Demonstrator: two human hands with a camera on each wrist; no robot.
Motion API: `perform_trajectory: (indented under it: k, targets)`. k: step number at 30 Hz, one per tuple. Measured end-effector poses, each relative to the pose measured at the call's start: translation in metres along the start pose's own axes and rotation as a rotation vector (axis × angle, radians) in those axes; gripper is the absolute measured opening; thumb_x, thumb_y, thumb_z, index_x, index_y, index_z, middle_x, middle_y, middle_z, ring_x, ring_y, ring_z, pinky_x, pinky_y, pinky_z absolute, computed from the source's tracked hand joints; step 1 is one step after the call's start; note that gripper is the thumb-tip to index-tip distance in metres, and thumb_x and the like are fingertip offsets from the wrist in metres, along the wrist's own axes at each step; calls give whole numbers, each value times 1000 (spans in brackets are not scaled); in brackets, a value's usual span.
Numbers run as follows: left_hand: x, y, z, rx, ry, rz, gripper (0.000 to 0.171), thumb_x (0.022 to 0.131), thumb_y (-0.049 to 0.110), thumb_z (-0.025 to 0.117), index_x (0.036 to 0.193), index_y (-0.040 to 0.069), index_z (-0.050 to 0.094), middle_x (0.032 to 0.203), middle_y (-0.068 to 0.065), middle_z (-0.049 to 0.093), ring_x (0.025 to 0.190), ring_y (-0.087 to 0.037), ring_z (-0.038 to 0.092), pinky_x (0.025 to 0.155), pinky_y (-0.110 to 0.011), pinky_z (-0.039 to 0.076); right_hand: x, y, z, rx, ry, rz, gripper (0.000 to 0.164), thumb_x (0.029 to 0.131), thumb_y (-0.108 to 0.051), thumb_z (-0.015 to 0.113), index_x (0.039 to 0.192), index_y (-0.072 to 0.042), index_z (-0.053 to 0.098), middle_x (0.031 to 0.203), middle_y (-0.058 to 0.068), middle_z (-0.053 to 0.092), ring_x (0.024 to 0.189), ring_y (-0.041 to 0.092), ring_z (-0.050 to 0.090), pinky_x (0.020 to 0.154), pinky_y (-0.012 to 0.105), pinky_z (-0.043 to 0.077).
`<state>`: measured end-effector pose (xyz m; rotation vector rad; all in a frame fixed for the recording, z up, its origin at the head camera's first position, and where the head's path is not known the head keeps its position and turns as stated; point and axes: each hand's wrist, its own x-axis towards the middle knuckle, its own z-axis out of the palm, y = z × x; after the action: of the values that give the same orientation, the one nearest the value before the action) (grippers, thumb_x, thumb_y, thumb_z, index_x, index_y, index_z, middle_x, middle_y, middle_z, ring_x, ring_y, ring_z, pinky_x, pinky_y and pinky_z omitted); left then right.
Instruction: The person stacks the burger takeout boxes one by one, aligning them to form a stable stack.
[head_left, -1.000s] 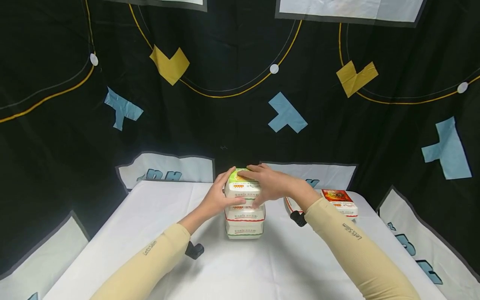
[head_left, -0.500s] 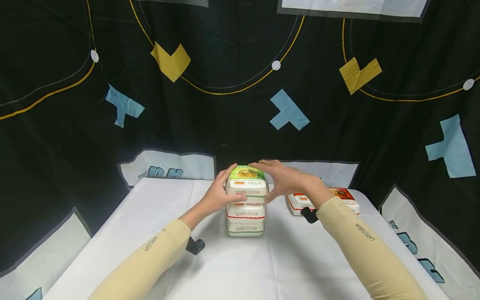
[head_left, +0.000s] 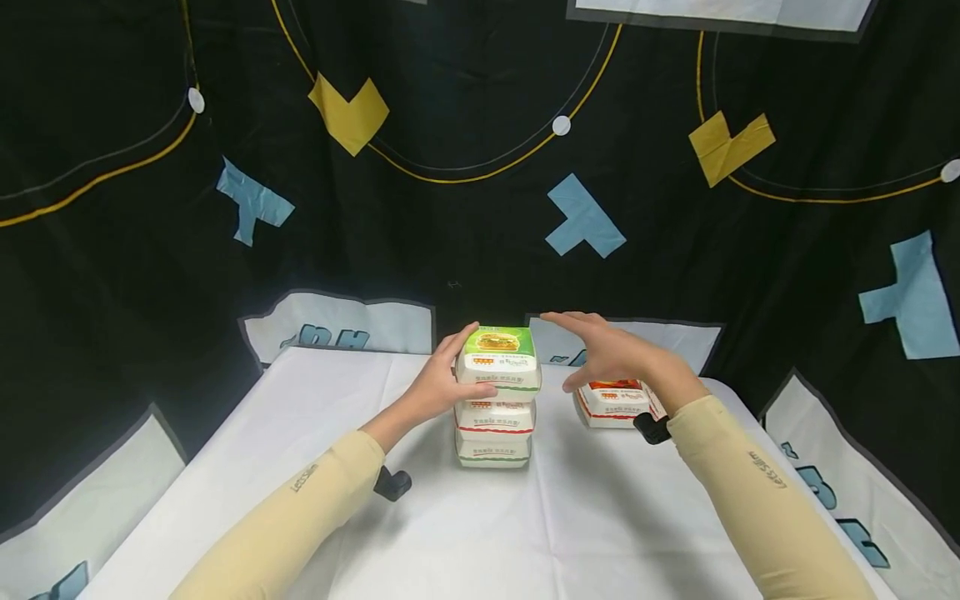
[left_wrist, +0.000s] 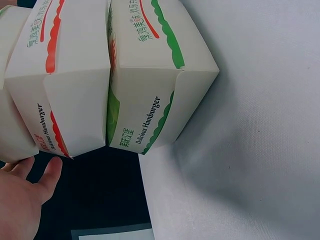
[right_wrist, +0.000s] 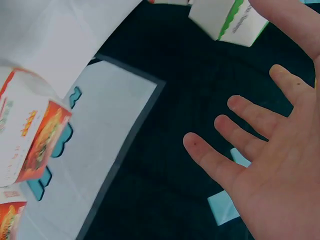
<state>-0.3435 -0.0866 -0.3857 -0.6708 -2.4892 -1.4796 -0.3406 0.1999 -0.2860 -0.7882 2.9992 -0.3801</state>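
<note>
From my remote seat, the right arm hides most of 1 red-topped box. Fine print on the top green-lidded box is too small for me to read. The left wrist view crops the left hand.

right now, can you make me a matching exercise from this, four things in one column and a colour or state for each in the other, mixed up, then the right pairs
Things:
1. Top stacked box
2. Middle stacked box
3. Left hand
4. Right hand

Colour or state:
A. Touching a box
B. Green top with a burger picture
C. Fingers spread, touching no box
D. Red stripe across the front

Pairs: 1-B, 2-D, 3-A, 4-C
</note>
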Motion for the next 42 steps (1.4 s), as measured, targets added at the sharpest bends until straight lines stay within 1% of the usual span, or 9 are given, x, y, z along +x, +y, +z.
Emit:
perform_trajectory:
  k: [7,11,14,16,19,21,23,32,42]
  targets:
    - [3,2,-2,-15,-14,15,100,63,51,80,143,43,21,144,6,27,123,-18,38,88,-37,48,-3,21,7,24,7,29,98,63,-51,79,142,-48,20,151,-1,21,134,27,22,92,56,41]
    - [3,3,-3,-17,-17,13,99,64,47,80,143,42,21,145,4,27,125,-20,37,88,-39,48,-1,35,15,34,17,53,100,61,-55,79,143,-44,23,152,0,20,136,30,19,96,61,35]
    - [-2,14,-5,-8,-26,9,98,68,39,80,146,33,21,146,-2,26,126,-25,36,88,-41,48,0,45,21,26,16,62,100,61,-55,79,143,-40,25,151,1,21,136,31,18,97,62,33]
    - [-2,14,-5,-5,-24,5,99,68,38,80,146,31,20,147,-2,26,126,-26,36,88,-42,48,1,51,26,25,14,62,99,61,-53,79,143,-39,26,151,2,22,135,31,19,97,63,33]
    - [0,11,-4,-3,-21,8,99,67,43,80,145,35,20,146,0,26,126,-24,36,88,-42,48,0,58,31,34,7,69,97,62,-50,80,143,-38,27,150,3,23,134,31,19,96,63,33]
    - [4,1,-1,-6,-14,8,99,64,50,79,143,42,20,145,4,26,126,-20,36,89,-41,48,0,63,34,42,-3,80,97,62,-49,81,142,-38,28,150,5,23,134,32,19,95,64,32]
    - [3,1,-1,-12,-15,11,98,64,53,78,142,44,21,144,5,27,124,-19,37,89,-40,48,-2,67,36,47,-15,94,97,62,-48,81,142,-37,29,151,6,23,134,33,19,95,65,32]
    - [0,-1,2,-8,-13,-1,98,64,54,77,143,43,20,143,5,29,122,-19,38,87,-38,49,-1,88,54,38,-61,126,96,65,-40,81,145,-34,27,150,8,24,133,34,18,96,66,29]
    - [0,0,1,0,-4,12,98,64,54,77,143,43,20,143,5,28,122,-19,38,88,-40,48,0,100,61,31,-105,178,97,66,-40,81,145,-32,26,151,11,23,134,36,17,96,67,29]
